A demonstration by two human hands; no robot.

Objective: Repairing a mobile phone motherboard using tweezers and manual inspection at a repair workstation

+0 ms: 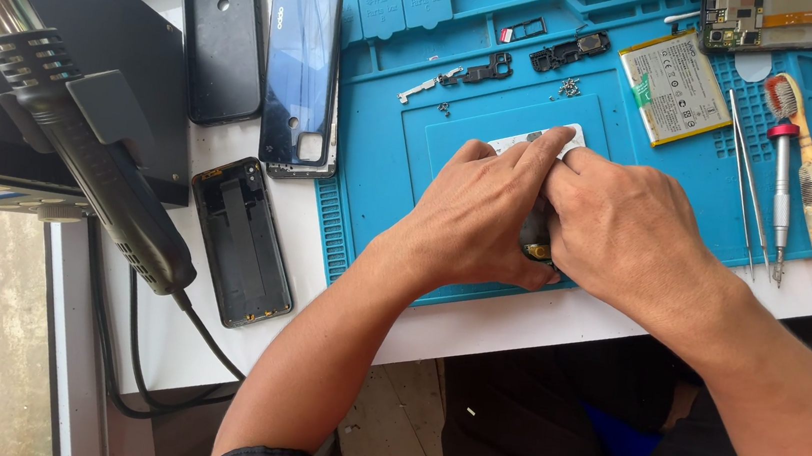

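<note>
**A:** Head cam is showing both hands working on the blue repair mat (366, 224). Left hand (473, 215) and right hand (627, 231) are pinching together around a small dark part (535, 240), pressing on a pale phone piece (536, 139) that's mostly hiding underneath.

**B:** What's sitting around them?

**A:** Phone battery (677, 86), tweezers (747, 184) and screwdriver (782, 172) are lying to the right. Blue phone back (303, 76), black case (222, 38) and a dark frame (242, 241) are lying to the left, beside the hot air gun (84, 134).

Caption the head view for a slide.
Left hand and right hand press together on a small white part over a blue repair mat.
</note>
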